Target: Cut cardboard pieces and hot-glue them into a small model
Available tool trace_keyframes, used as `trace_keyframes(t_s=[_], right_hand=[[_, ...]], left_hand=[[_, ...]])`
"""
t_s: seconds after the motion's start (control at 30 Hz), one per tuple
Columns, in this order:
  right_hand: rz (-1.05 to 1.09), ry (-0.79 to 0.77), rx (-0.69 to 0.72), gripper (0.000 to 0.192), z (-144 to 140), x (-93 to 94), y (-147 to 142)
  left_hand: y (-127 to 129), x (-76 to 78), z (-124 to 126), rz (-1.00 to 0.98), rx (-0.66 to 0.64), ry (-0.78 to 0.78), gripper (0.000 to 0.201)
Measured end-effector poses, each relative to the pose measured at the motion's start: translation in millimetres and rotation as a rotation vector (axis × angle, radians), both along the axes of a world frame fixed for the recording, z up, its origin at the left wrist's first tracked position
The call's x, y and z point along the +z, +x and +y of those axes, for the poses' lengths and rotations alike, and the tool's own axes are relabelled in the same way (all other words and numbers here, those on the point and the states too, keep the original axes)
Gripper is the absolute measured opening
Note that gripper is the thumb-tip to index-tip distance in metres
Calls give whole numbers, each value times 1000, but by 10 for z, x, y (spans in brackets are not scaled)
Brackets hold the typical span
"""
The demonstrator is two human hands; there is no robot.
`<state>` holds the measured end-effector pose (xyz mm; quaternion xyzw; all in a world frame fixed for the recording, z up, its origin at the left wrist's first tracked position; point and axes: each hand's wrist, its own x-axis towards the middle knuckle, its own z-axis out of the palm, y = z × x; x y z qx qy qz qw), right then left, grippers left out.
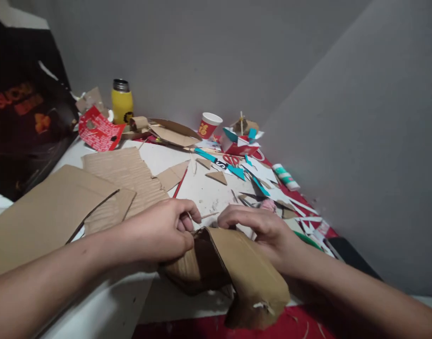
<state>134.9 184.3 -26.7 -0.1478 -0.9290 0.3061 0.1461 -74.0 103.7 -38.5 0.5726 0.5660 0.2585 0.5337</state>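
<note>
A bent piece of brown cardboard (244, 268) arches up near the table's front edge. My left hand (162, 230) pinches its left edge with closed fingers, and a thin wooden stick (208, 215) pokes out past the fingertips. My right hand (261, 226) rests curled over the top fold of the same piece. Both forearms reach in from the bottom corners.
Flat cardboard sheets (60, 207) lie at the left. Paper scraps in teal, white and red (258, 179) litter the right side with a glue stick (285, 177). A yellow bottle (122, 101), a red paper cup (208, 125) and a dark bag (25, 117) stand at the back. Grey walls close in.
</note>
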Motion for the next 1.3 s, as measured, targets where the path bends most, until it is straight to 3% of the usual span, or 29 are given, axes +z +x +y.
trace_keyframes(t_s=[0.13, 0.27, 0.43, 0.8, 1.07, 1.3], right_hand=[[-34, 104, 76, 4, -25, -31, -66], [-34, 194, 126, 9, -19, -71, -118], [-59, 209, 143, 8, -9, -97, -120], [-45, 192, 143, 6, -32, -125, -86], [-42, 229, 267, 13, 11, -121, -96], [-84, 217, 233, 11, -22, -102, -130]], left_hand=[[-21, -97, -13, 62, -49, 65, 43], [-38, -61, -22, 168, -137, 65, 51], [-50, -3, -29, 226, -130, 120, 50], [-51, -29, -51, 198, -100, 127, 51], [-54, -22, -55, 199, -117, 130, 47], [-41, -5, -67, 200, -134, 116, 51]])
